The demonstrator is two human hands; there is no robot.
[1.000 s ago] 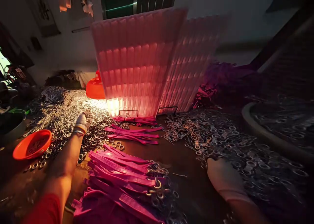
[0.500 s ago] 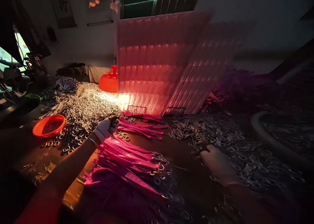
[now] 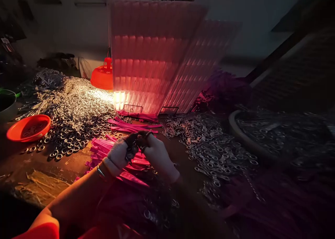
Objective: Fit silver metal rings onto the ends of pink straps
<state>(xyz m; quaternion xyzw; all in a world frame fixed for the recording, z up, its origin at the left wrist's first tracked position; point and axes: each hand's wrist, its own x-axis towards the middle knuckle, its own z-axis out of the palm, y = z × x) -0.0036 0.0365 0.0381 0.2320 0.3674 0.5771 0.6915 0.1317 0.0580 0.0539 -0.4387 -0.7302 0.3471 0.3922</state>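
Note:
My left hand (image 3: 119, 155), in a pale glove with dark fingertips and a bracelet at the wrist, is closed in front of me. Small dark metal rings (image 3: 131, 153) show at its fingers. Right beside it, my right hand (image 3: 159, 157) is closed too, its dark-covered fingertips pinched near the left ones; what they hold is too small and dark to make out. Under both hands lies a bunch of pink straps (image 3: 133, 176) with metal fittings at their ends. Farther back lie more pink straps (image 3: 133, 126).
Left is a heap of metal rings (image 3: 78, 108) under an orange-red lamp (image 3: 102, 77), beside an orange bowl (image 3: 15, 131). Metal clasps (image 3: 206, 144) spread at right, near a large round container (image 3: 237, 127). Clear pocketed sheets (image 3: 146, 50) stand behind.
My left hand has come from the ring heap and my right hand from the clasps; they now meet above the pink straps. The view has turned right and down.

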